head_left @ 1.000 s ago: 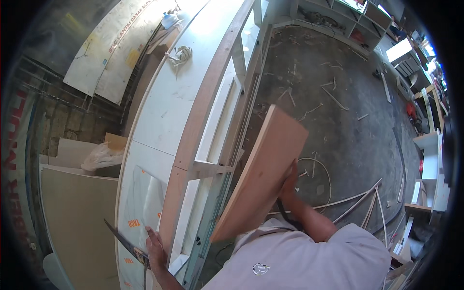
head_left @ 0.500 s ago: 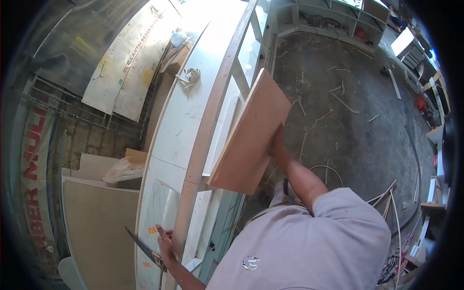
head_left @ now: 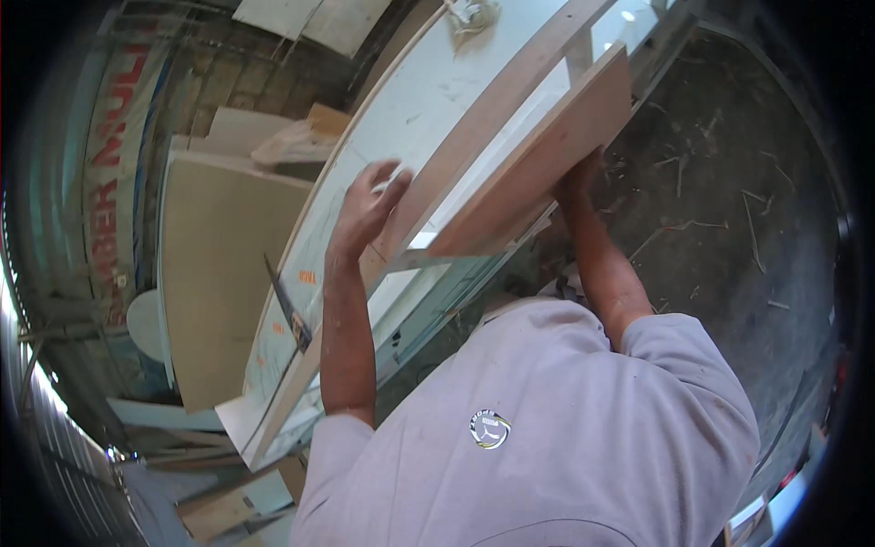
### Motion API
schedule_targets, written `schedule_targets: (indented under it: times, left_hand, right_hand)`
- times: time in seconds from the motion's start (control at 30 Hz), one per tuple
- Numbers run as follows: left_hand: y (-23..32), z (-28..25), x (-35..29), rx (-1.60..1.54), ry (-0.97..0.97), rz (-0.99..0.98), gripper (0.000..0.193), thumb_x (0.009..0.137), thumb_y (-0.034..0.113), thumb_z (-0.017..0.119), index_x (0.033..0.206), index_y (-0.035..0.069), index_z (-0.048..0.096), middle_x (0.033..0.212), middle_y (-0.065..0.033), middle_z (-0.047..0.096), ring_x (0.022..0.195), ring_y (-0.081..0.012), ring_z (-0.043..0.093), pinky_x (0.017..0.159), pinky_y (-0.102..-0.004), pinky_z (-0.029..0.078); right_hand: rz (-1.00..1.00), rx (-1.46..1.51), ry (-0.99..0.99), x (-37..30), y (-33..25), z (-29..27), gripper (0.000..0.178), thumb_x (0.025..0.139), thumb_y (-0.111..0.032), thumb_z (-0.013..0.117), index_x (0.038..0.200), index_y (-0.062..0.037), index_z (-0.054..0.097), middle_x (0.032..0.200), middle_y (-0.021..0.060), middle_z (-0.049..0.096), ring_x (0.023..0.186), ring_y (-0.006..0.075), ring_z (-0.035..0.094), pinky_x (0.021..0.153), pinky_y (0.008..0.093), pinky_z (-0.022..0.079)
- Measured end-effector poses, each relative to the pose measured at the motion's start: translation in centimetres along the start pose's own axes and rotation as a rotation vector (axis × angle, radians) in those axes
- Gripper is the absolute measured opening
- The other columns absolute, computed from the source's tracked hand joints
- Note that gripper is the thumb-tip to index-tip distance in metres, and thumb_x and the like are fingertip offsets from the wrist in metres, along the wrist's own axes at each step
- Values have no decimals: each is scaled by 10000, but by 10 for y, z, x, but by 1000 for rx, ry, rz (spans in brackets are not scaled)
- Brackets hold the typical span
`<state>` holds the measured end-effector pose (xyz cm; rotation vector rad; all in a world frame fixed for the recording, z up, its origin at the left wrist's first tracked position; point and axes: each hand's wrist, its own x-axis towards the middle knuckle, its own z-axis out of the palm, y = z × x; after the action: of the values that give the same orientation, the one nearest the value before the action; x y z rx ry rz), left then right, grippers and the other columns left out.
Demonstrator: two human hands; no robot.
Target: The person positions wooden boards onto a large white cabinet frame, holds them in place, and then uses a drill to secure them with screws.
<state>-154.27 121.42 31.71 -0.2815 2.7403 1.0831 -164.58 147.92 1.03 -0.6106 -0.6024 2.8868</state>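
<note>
My left hand is raised over the long wooden rail of a cabinet frame, its fingers parted and slightly curled with nothing visible in them. A reddish-brown wooden board stands tilted along the rail's right side. My right hand grips that board by its right edge, the fingers partly hidden in shadow. Below my left hand, a handsaw with a dark tapered blade rests near the rail, on the white panel.
A bundle of pale cord lies on the far part of the white panel. To the left lean a large beige sheet and a crumpled plastic bag. Wood offcuts are scattered over the dark concrete floor on the right.
My left hand has moved up and away from the handsaw, which stays behind. My right hand still holds the board, which now tilts more along the rail. The view has swung left.
</note>
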Motion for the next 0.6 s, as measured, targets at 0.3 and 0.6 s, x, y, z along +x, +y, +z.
schedule_targets:
  times: [0.3,0.6]
  left_hand:
    - [42,45,54,197,-334,40,985,637,558,875,1342,-37,530,1225,-220,627,1152,-274,609,1016,-384,467]
    - [11,50,58,162,-321,48,798,560,356,868,1210,-31,615,1082,-177,686,1003,-258,654,948,-358,493]
  right_hand:
    - [-33,-166,132,14,12,21,697,1028,-585,244,1466,-68,408,1430,112,485,1270,298,496,1084,428,373]
    - [48,-131,213,-18,18,49,709,1020,-607,287,1481,-81,401,1446,107,481,1277,294,503,1080,438,382]
